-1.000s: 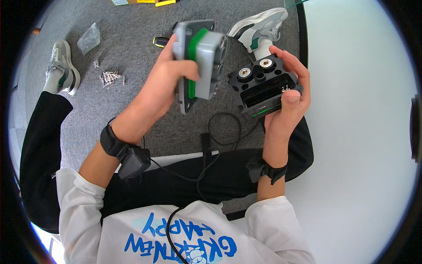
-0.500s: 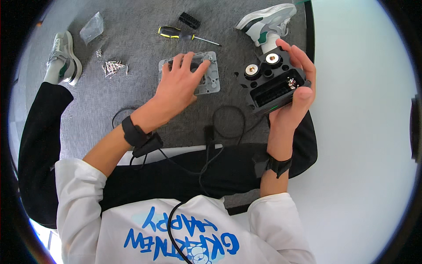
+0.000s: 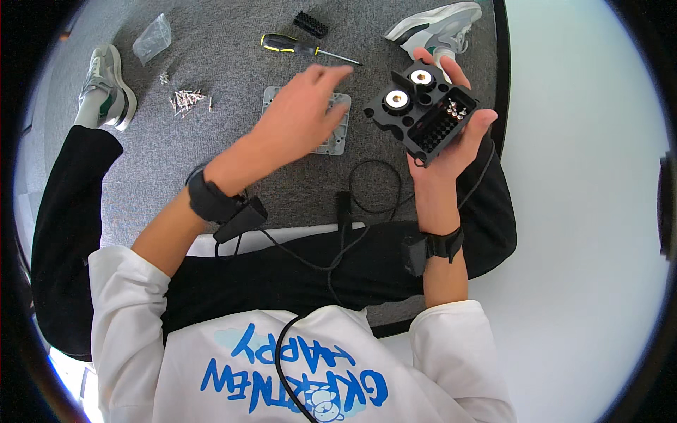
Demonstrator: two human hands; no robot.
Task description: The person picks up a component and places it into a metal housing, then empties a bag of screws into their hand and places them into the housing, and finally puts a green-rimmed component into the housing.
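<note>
Head view: grey carpet mat (image 3: 211,162) spread over a white floor (image 3: 585,211), dark edge strip along its right side. On the mat: yellow-and-black screwdriver (image 3: 303,48) near the top, small black ribbed block (image 3: 311,24) just above it, clear plastic bag (image 3: 152,39) at upper left, loose pile of screws (image 3: 187,100) below the bag. Grey flat cover plate (image 3: 333,134) lying on the mat, partly hidden under the left hand. Sneakers at upper left (image 3: 106,84) and upper right (image 3: 434,25), black trouser legs folded to either side. Black cable (image 3: 367,183) looping across the mat toward the lap.

Left hand (image 3: 300,116) stretched forward above the grey plate, palm down, fingers spread and extended toward the screwdriver, grip empty; blurred, so contact with the plate cannot be told. Black band with a small box at the wrist.

Right hand (image 3: 451,134) raised, palm up, grip wrapped around the black connector housing (image 3: 422,106), fingertips curling over its far edge, thumb along the right side. Housing tilted, two round metal-centred sockets uppermost, gridded recess with small metal pins facing the camera. Held above the mat's right edge, well apart from the grey plate.
</note>
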